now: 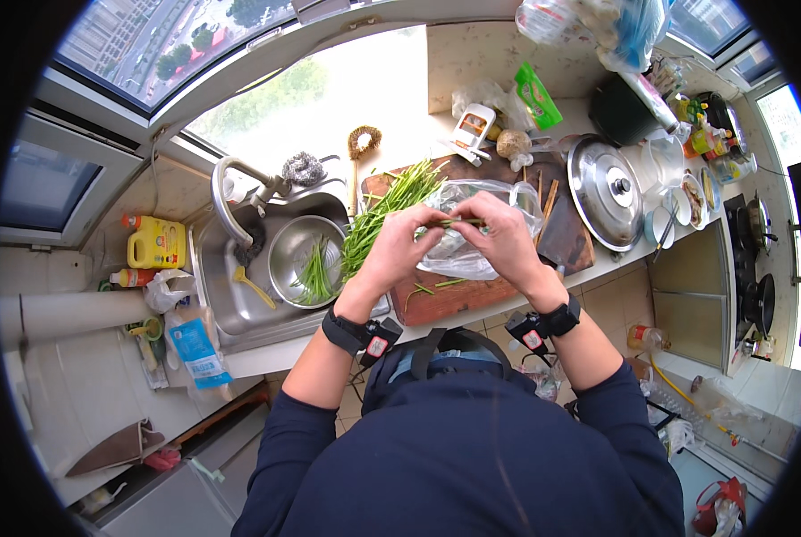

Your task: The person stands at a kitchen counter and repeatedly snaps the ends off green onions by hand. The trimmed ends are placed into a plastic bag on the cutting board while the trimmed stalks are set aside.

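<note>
My left hand (403, 245) and my right hand (497, 235) meet over a clear plastic bag (464, 267), each pinching a thin green stalk (457, 222) between thumb and fingers. The bag lies on a dark wooden cutting board (434, 307). A heap of long green stalks (400, 194) covers the board's left part, beside my left hand. Short cut pieces (424, 288) lie near the board's front. More stalks (316, 275) rest in a steel bowl (285, 245) in the sink.
A cleaver (558, 231) and chopsticks (546, 205) lie on the board's right part, beside a large steel lid (605, 191). The sink (222, 295) with its curved faucet (222, 194) is at left. A mandoline-like slicer (473, 131) and a knobby vegetable (513, 143) stand behind.
</note>
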`<state>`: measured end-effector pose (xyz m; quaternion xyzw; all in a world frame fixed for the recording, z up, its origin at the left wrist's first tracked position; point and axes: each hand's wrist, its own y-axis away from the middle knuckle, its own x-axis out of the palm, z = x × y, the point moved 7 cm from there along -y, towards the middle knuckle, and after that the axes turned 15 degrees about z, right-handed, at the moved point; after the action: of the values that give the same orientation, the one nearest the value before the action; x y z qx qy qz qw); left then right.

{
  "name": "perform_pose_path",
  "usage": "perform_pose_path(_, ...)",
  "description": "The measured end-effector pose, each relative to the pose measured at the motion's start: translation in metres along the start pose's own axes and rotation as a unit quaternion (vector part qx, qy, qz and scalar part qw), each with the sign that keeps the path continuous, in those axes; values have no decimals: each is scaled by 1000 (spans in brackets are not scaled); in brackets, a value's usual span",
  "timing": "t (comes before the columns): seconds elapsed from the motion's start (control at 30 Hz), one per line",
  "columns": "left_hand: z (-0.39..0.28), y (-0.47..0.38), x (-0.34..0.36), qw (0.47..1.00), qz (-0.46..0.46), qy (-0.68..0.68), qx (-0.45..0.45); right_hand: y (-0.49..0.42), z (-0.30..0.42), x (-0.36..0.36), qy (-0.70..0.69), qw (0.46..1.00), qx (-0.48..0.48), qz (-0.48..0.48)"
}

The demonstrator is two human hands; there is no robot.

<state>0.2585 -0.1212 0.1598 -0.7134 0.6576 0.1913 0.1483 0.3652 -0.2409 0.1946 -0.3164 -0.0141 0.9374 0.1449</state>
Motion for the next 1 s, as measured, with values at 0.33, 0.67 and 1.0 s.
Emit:
perform_pose_path(0.33, 23, 68, -57, 950, -217, 220, -49, 65, -38, 96, 35, 976, -30, 213)
perform_pose_path(0.67, 91, 72, 55, 981, 22, 91, -170, 92, -120, 111, 304, 942, 19, 143)
perform_pose_path(1.0, 143, 76, 120, 971, 69, -191, -126, 96, -144, 143, 272, 947, 37, 165)
